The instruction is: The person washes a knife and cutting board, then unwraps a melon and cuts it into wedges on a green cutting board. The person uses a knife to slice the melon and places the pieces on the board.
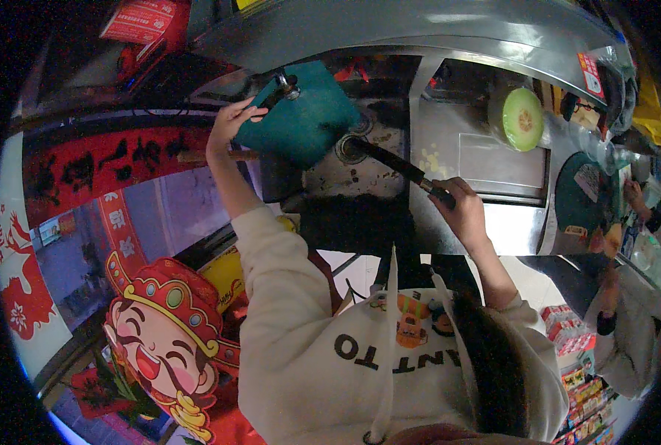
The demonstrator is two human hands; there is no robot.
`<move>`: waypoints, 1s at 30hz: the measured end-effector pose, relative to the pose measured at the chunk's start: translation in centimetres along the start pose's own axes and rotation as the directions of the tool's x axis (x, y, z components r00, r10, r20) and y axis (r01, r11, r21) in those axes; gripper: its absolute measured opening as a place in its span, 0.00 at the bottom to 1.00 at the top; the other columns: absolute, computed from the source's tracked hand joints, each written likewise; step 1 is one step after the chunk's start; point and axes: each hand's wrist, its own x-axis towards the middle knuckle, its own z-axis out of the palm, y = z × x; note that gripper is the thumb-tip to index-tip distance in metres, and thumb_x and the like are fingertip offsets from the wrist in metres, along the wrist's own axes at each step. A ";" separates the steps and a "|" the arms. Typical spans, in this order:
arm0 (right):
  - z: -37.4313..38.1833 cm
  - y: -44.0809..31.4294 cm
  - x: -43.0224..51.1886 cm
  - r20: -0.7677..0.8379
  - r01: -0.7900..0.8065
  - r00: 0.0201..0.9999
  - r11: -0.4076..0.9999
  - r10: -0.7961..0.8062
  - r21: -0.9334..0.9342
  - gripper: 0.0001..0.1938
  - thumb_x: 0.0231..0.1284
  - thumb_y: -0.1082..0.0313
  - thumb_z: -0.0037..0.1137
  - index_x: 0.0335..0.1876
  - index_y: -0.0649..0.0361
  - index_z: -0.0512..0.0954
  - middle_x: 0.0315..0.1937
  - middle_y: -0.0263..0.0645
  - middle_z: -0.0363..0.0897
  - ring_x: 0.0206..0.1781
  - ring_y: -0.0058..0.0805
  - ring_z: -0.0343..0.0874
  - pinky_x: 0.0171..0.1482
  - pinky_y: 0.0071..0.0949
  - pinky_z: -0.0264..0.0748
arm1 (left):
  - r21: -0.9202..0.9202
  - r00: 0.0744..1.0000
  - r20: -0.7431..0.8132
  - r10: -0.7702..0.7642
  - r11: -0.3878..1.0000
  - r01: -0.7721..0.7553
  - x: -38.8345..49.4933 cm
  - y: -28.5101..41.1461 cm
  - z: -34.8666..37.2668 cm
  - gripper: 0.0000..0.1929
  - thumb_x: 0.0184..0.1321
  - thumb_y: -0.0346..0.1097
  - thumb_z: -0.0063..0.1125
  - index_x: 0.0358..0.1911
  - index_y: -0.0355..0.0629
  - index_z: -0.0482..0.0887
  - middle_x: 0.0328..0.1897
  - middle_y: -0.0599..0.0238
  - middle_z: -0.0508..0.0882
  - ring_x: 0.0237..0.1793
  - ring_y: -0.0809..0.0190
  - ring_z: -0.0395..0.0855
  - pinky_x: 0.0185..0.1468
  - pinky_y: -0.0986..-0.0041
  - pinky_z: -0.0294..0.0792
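My left hand (234, 123) grips the edge of a teal cutting board (322, 105), tilted over a steel sink (380, 178). The metal end of a tap (289, 88) shows in front of the board's upper left part. In my right hand (461, 203) is the dark handle of a long black tool (388, 161), probably a knife, with a shiny metal collar. Its far end lies over a round drain (351, 149) in the sink. Bits of dark debris are scattered on the sink floor.
Right of the sink, half a melon (522, 119) in clear film rests on the steel counter (486, 161). Farther right are a dark green board (580, 194) and another person's hand (634, 194). A large cartoon figure cutout (163, 334) stands at lower left.
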 end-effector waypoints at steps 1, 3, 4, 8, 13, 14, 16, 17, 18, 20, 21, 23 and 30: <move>-0.1 0.1 0.4 0.012 0.001 1.000 1.000 0.000 -0.013 0.12 0.52 0.70 0.65 0.43 0.60 0.80 0.38 0.44 0.79 0.35 0.44 0.81 0.39 0.35 0.77 | -0.010 0.996 -0.068 -0.066 0.998 0.066 -0.7 0.0 0.1 0.19 0.68 0.30 0.52 0.60 0.35 0.74 0.46 0.56 0.86 0.45 0.62 0.85 0.47 0.73 0.77; -0.2 0.5 1.7 0.040 0.056 0.998 0.997 -0.054 -0.057 0.12 0.53 0.68 0.64 0.43 0.60 0.80 0.38 0.45 0.79 0.37 0.47 0.81 0.39 0.38 0.77 | -0.075 0.966 -0.189 -0.176 0.984 0.164 -2.2 0.0 0.7 0.19 0.67 0.30 0.53 0.60 0.36 0.75 0.45 0.57 0.86 0.45 0.63 0.85 0.47 0.73 0.77; -0.1 0.8 2.6 0.075 0.075 0.995 0.993 -0.068 -0.090 0.12 0.53 0.68 0.63 0.43 0.60 0.80 0.38 0.46 0.79 0.38 0.48 0.80 0.39 0.39 0.77 | -0.036 0.975 -0.192 -0.115 0.993 0.110 -2.6 0.1 1.2 0.19 0.66 0.30 0.54 0.60 0.36 0.75 0.44 0.58 0.86 0.44 0.64 0.85 0.48 0.73 0.77; 1.8 0.7 8.7 0.203 0.204 0.969 0.922 -0.142 -0.330 0.22 0.54 0.61 0.63 0.54 0.56 0.75 0.40 0.48 0.79 0.40 0.52 0.80 0.41 0.41 0.78 | 0.090 0.959 -0.279 -0.054 0.993 0.082 -5.5 0.1 4.3 0.18 0.64 0.30 0.57 0.58 0.36 0.78 0.41 0.61 0.87 0.42 0.67 0.84 0.47 0.73 0.77; 6.5 -3.3 20.4 0.499 0.505 0.839 0.652 -0.217 -0.565 0.39 0.54 0.63 0.61 0.73 0.46 0.56 0.45 0.46 0.80 0.44 0.48 0.82 0.44 0.42 0.79 | -0.033 0.808 -0.569 -0.155 0.985 0.167 -9.5 0.9 9.8 0.18 0.63 0.26 0.56 0.57 0.40 0.79 0.38 0.63 0.87 0.38 0.67 0.84 0.43 0.76 0.75; 7.8 -4.1 22.6 0.513 0.582 0.805 0.561 -0.297 -0.588 0.41 0.54 0.64 0.61 0.74 0.43 0.53 0.48 0.44 0.79 0.46 0.46 0.82 0.46 0.42 0.79 | 0.015 0.780 -0.623 -0.061 0.996 0.090 -10.3 1.3 10.8 0.18 0.63 0.24 0.54 0.58 0.41 0.79 0.37 0.61 0.87 0.37 0.66 0.85 0.42 0.76 0.74; 10.6 -5.0 26.4 0.496 0.665 0.743 0.408 -0.449 -0.626 0.41 0.54 0.64 0.59 0.75 0.39 0.53 0.55 0.43 0.77 0.54 0.46 0.78 0.54 0.42 0.76 | 0.133 0.711 -0.703 -0.005 0.981 0.139 -12.0 2.0 13.0 0.19 0.63 0.24 0.53 0.57 0.40 0.79 0.38 0.58 0.87 0.37 0.64 0.85 0.43 0.75 0.75; 12.2 -5.1 28.2 0.390 0.701 0.689 0.426 -0.611 -0.572 0.40 0.55 0.63 0.59 0.75 0.37 0.53 0.57 0.44 0.75 0.57 0.46 0.76 0.56 0.44 0.74 | 0.205 0.674 -0.738 0.026 0.961 0.187 -12.8 2.2 14.3 0.19 0.62 0.23 0.52 0.57 0.40 0.79 0.38 0.56 0.87 0.37 0.63 0.86 0.43 0.74 0.75; 13.9 -5.1 30.1 0.229 0.750 0.602 0.444 -0.765 -0.491 0.40 0.56 0.62 0.59 0.75 0.35 0.52 0.59 0.45 0.74 0.60 0.47 0.73 0.59 0.46 0.72 | 0.130 0.603 -0.792 -0.093 0.940 0.316 -13.4 2.4 15.3 0.19 0.62 0.23 0.51 0.57 0.39 0.78 0.39 0.53 0.87 0.39 0.62 0.86 0.44 0.72 0.75; 17.4 -4.8 33.8 0.085 0.803 0.580 0.551 -0.810 -0.227 0.39 0.58 0.61 0.58 0.74 0.32 0.52 0.61 0.46 0.72 0.65 0.48 0.68 0.62 0.48 0.69 | -0.016 0.483 -0.863 -0.149 0.963 0.269 -14.4 2.6 17.6 0.18 0.63 0.24 0.51 0.57 0.38 0.79 0.41 0.53 0.87 0.40 0.60 0.87 0.46 0.72 0.75; 19.0 -4.8 35.7 0.148 0.760 0.647 0.647 -0.748 -0.050 0.37 0.59 0.60 0.58 0.74 0.31 0.54 0.61 0.47 0.72 0.67 0.48 0.66 0.63 0.49 0.67 | -0.080 0.429 -0.891 -0.151 0.980 0.180 -14.8 2.7 18.4 0.18 0.63 0.25 0.52 0.57 0.37 0.79 0.41 0.52 0.87 0.40 0.60 0.87 0.46 0.71 0.75; 21.5 -4.6 38.3 0.308 0.597 0.732 0.790 -0.608 0.141 0.33 0.61 0.57 0.57 0.72 0.32 0.58 0.60 0.49 0.73 0.68 0.48 0.64 0.64 0.49 0.67 | 0.079 0.370 -0.929 -0.029 0.959 0.272 -15.4 2.8 19.5 0.17 0.63 0.25 0.51 0.57 0.36 0.78 0.42 0.52 0.87 0.42 0.59 0.87 0.48 0.71 0.75; 21.4 -6.1 39.2 0.377 0.639 0.760 0.713 -0.529 -0.288 0.24 0.61 0.57 0.57 0.63 0.41 0.66 0.55 0.50 0.75 0.62 0.48 0.70 0.59 0.47 0.71 | -0.019 0.265 -0.961 -0.080 0.974 0.227 -17.5 4.6 22.6 0.17 0.66 0.25 0.48 0.57 0.31 0.76 0.45 0.50 0.87 0.47 0.60 0.86 0.52 0.72 0.73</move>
